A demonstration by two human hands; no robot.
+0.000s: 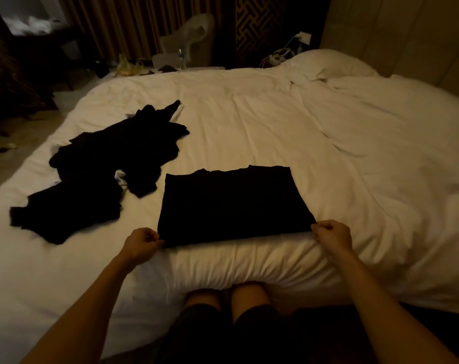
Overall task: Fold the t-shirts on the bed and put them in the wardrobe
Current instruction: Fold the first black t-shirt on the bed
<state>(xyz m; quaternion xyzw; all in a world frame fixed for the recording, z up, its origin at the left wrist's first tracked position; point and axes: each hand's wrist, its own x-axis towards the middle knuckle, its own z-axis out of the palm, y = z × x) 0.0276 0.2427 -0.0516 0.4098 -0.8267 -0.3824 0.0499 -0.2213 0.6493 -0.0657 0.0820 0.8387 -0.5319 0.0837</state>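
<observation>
Hands first, two in shot. The left hand (pixel 141 243) has its fingers curled in and pinches the near left corner of one black fabric t-shirt (pixel 231 203). The right hand (pixel 333 236) pinches the near right corner the same way. That shirt lies flat as a tidy rectangle with its collar edge on the far side, close to the near edge of the big bed (pixel 65 279). The bed is covered by a rumpled white duvet (pixel 341 158).

Just left of the shirt, and not touching it, sprawls one crumpled heap of black clothes (pixel 112 164). It's way too dark to count how many pieces are in there, though a scrap of white pokes out near the middle.

Room is pretty dim. One white pillow (pixel 325 63) sits at the far right corner of the bed, next to a beige padded headboard (pixel 407 35). Striped brown curtains (pixel 133 19) hang along the far side, with one white moulded chair (pixel 194 35) in front of them and one clear plastic bottle (pixel 180 57) by it. Two bare knees (pixel 249 292) press against the near edge of the bed.
</observation>
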